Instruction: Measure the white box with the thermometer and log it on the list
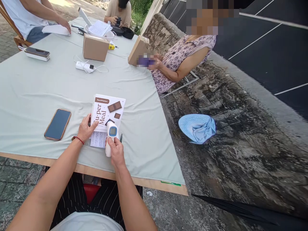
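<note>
My right hand (pixel 116 151) is wrapped round the handle of a white infrared thermometer (pixel 112 129) with a blue-rimmed screen. Its head overlaps the lower right of a white box (pixel 98 110) printed with "Meal" and brown chocolate pieces. With thumb on the front and fingers at the left edge, my left hand (pixel 87 128) grips that box. Under the box, a printed sheet (pixel 98 140) shows on the cloth. A dark pen (pixel 121 138) pokes out right of my right hand. To the left of my hands lies a smartphone (pixel 57 124) in a brown case.
A pale green cloth (pixel 48 93) covers the table. Farther back are a cardboard box (pixel 95 47), a white device with a cable (pixel 84 66) and another phone (pixel 37 53). People sit at the left, back and right. A blue hat (pixel 197 128) rests on the stone right of the table.
</note>
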The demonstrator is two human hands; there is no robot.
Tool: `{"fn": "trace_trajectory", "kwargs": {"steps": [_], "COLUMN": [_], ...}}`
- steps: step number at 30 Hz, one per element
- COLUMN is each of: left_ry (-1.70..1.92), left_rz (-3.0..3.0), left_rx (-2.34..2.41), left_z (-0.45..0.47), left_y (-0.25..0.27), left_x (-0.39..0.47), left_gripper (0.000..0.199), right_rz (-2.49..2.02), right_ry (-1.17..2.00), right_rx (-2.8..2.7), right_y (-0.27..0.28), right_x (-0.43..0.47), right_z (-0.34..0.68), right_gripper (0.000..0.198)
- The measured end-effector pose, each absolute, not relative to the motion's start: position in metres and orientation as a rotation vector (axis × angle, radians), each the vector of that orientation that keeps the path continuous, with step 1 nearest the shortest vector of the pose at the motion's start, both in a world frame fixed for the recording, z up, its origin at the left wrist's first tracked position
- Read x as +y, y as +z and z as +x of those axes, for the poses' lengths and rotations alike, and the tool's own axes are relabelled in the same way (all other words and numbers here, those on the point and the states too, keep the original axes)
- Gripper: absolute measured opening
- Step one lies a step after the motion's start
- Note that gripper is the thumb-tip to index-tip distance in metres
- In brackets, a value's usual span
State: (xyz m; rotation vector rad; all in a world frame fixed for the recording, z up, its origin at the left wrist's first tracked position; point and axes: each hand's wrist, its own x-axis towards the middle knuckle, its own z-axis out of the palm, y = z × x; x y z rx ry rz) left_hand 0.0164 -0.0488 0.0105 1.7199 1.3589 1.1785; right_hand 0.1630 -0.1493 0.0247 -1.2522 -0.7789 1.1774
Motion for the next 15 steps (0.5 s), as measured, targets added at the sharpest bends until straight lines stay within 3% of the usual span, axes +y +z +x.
{"fn": "trace_trajectory", "kwargs": {"steps": [6,12,15], "left_ry": [1.131,1.097,1.129], "left_rz": [1.667,1.647,1.607], "left_rx": [1.293,1.303,1.319], "left_z": [0.014,0.013,0.012], "left_y": [0.012,0.016,0.009], "left_x": [-0.047,-0.046,-0.043], "left_gripper": [0.070,0.070,0.080], "right_rz": [-1.186,-1.188,-1.223], "right_ry": [1.278,1.197,1.117], "right_rx": [-0.580,-0.616,-0.655], "right_y": [0.038,0.051,0.052], "right_x": [-0.150,-0.159,-0.167], "right_z": [0.159,0.162,0.171], "right_gripper": [0.042,0.039,0.042]}}
